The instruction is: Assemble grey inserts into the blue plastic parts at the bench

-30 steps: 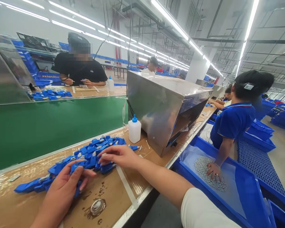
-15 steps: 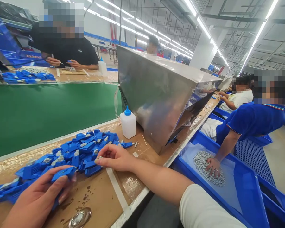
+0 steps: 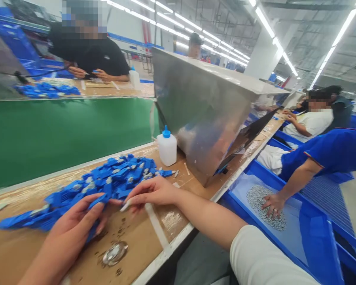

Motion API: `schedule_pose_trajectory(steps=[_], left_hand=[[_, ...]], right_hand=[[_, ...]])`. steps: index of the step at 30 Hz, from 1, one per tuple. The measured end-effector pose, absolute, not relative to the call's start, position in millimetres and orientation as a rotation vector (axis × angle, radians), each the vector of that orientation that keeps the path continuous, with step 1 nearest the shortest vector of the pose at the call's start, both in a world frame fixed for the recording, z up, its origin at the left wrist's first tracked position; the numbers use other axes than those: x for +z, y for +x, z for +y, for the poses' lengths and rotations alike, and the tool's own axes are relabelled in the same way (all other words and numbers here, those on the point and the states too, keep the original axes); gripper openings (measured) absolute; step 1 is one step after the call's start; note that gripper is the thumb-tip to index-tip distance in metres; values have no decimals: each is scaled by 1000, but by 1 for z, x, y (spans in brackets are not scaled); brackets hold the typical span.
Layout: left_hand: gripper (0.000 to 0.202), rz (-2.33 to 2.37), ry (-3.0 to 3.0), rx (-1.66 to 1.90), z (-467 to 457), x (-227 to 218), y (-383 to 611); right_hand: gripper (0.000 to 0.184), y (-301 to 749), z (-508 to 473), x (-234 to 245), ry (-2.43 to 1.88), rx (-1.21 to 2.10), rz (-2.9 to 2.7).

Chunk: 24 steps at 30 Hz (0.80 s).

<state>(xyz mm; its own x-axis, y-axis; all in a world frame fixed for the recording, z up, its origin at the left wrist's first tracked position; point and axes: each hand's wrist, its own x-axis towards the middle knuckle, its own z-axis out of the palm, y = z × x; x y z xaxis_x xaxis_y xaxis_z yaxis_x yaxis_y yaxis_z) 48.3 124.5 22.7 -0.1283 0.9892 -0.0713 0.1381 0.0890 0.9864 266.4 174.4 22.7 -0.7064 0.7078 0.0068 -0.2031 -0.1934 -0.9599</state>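
You have a green panel (image 3: 71,138) ahead, a metal hood (image 3: 201,114) and, at your right, a person in blue (image 3: 335,154) reaching into a blue tray (image 3: 319,233).

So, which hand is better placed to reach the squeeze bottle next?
Probably the right hand: nearer the squeeze bottle, though pinching a white piece; the left hand, farther off, holds a blue plastic part.

The blue pieces (image 3: 119,176) look plastic, the housing (image 3: 201,107) smooth, shiny metal.
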Motion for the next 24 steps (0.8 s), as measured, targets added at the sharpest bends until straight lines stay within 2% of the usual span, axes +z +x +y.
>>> schedule_pose_trajectory(steps=[4,8,15,24], left_hand=[[60,1225,1159,1185,113,29,59],[60,1089,1148,1205,126,7,52],[55,972,1187,1223,128,-2,52],[48,955,1222,1248,130,-1,51]], right_hand=[[43,270,152,28,-591,1650,-1768],[21,278,154,23,-363,1161,-2249],[19,271,136,23,-149,624,-2647],[25,267,134,21,-120,565,-2727]])
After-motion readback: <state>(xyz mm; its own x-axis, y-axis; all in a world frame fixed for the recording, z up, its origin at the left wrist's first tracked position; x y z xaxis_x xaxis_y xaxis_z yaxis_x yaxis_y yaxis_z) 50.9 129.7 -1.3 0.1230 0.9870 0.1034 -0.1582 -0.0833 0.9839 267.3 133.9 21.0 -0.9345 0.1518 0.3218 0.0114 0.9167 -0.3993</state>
